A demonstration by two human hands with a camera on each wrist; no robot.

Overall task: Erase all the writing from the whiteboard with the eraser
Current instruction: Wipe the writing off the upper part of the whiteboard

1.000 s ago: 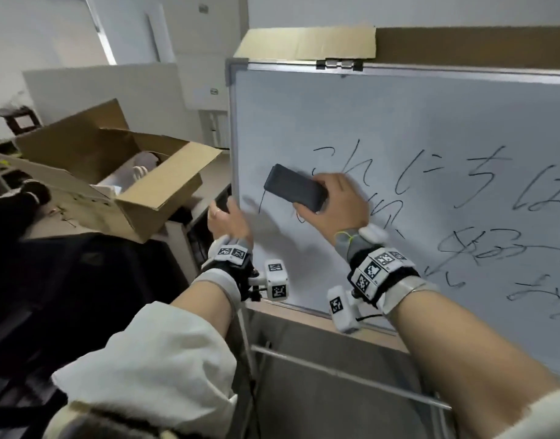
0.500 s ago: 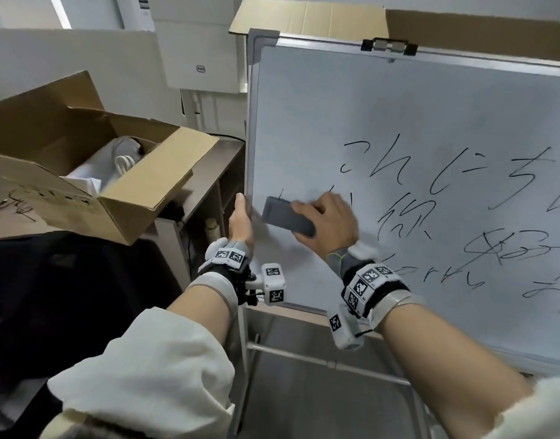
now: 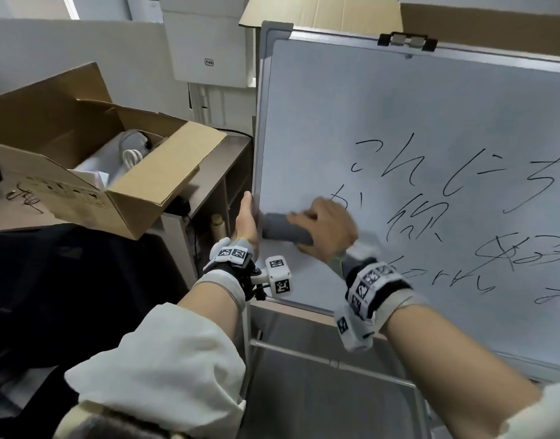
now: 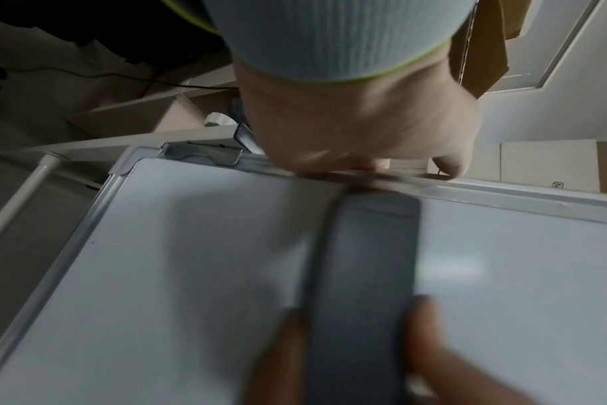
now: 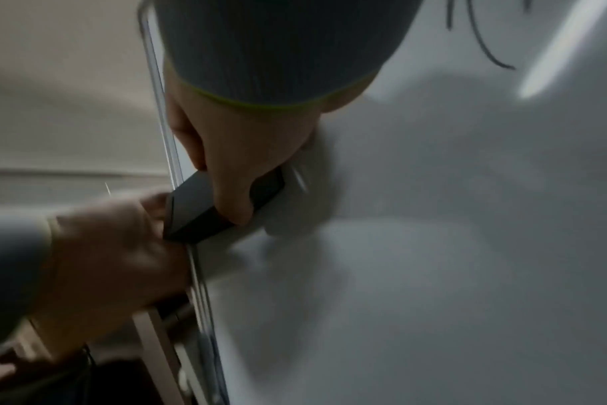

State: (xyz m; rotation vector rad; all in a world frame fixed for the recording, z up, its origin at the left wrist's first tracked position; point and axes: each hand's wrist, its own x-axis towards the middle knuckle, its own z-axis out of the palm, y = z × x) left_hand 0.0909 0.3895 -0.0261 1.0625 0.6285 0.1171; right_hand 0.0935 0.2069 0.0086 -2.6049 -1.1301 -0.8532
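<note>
In a cluttered office, the whiteboard (image 3: 399,122) stands right of a cardboard box (image 3: 82,160), left hand (image 3: 245,223) curled round its left frame, right hand (image 3: 323,229) pinching the eraser (image 3: 282,231) there; a rightward stroke without firm pressure could smear ink.

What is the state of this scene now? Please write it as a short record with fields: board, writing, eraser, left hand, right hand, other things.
board: whiteboard, upright on a stand, metal clip at its top edge
writing: black handwriting remains in the middle and right part; the left strip looks clean
eraser: dark eraser lies flat on the board, beside the left frame
left hand: left hand grips the board's left frame
right hand: right hand grips the eraser
other things: open cardboard box on a desk to the left
</note>
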